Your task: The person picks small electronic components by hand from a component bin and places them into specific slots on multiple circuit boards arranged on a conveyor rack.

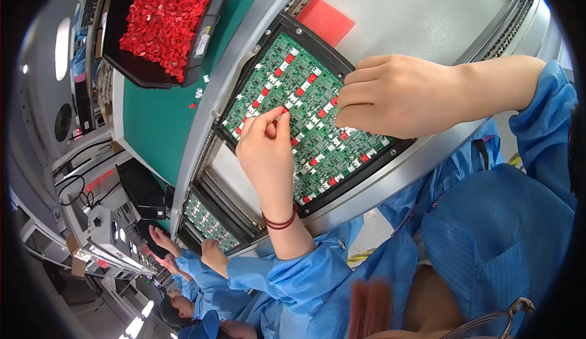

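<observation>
A green circuit board panel [317, 133] lies in a black frame [360, 176], dotted with small white sockets and red plastic pieces. Over its middle, my left hand [267, 150] is closed, pinching a small red plastic piece [284, 111] between thumb and forefinger, close to the board. My right hand [397, 98] is bent over the board's right side, its fingers curled downward and closed. Its fingertips are partly hidden, and whatever they hold cannot be made out.
A black bin [204, 55] of red pieces stands on the green mat [149, 116] at upper left, with a few loose pieces beside it. A red sheet [325, 21] lies behind the frame. Metal rails [207, 104] border the line. Co-workers' hands [213, 257] are at another board [207, 220] at lower left.
</observation>
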### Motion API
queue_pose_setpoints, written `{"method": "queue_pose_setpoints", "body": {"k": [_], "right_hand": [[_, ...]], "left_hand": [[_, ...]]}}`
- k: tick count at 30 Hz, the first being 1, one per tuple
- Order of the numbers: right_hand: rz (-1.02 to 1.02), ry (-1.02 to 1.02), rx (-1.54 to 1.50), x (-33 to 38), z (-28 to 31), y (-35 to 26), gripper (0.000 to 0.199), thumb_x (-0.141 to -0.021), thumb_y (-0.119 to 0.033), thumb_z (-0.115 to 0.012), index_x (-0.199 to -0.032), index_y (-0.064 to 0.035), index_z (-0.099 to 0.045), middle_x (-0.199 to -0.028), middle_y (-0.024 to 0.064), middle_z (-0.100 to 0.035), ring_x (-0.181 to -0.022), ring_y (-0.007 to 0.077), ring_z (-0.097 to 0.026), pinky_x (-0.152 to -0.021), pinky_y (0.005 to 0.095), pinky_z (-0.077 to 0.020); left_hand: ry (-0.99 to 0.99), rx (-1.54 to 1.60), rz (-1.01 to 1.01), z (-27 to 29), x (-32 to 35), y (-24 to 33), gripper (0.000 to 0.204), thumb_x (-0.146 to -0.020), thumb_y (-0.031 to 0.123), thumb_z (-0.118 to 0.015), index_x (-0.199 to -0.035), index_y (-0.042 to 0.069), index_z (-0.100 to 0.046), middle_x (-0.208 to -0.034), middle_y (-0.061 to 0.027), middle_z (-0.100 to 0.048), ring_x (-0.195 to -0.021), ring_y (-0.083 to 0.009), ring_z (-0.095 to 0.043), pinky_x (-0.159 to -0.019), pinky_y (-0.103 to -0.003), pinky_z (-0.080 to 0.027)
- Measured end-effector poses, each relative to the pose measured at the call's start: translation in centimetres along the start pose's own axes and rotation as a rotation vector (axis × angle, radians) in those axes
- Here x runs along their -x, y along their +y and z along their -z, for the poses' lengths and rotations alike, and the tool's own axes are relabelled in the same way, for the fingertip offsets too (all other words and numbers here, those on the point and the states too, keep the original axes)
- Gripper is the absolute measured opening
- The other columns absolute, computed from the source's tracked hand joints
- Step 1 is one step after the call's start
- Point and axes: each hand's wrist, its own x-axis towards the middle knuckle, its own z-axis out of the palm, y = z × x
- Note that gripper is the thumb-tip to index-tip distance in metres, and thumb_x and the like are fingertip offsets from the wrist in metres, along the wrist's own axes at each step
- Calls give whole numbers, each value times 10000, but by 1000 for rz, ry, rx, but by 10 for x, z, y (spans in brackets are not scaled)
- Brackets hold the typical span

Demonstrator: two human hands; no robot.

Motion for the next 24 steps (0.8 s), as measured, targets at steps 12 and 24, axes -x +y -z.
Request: {"method": "queue_pose_setpoints", "body": {"k": [12, 24], "right_hand": [[-117, -93, 62, -2, -4, -5, 162, -697, -106, -607, -831, -25, -563, -782, 45, -558, -769, 187, -547, -781, 301, -415], [-135, -160, 19, 0, -11, -11, 132, -695, -82, -601, -812, -31, -566, -832, 59, -548, -872, 184, -517, -833, 329, -386]], "left_hand": [[21, 121, -17, -2, 0, -8, 115, -730, 27, -676, -843, 6, -668, -608, -16, -449, -527, -82, -404, -479, -229, -336], [-20, 114, -4, 1, -2, -5, 95, -742, 44, -663, -825, -2, -661, -602, -19, -440, -529, -86, -402, -494, -234, -338]]}}
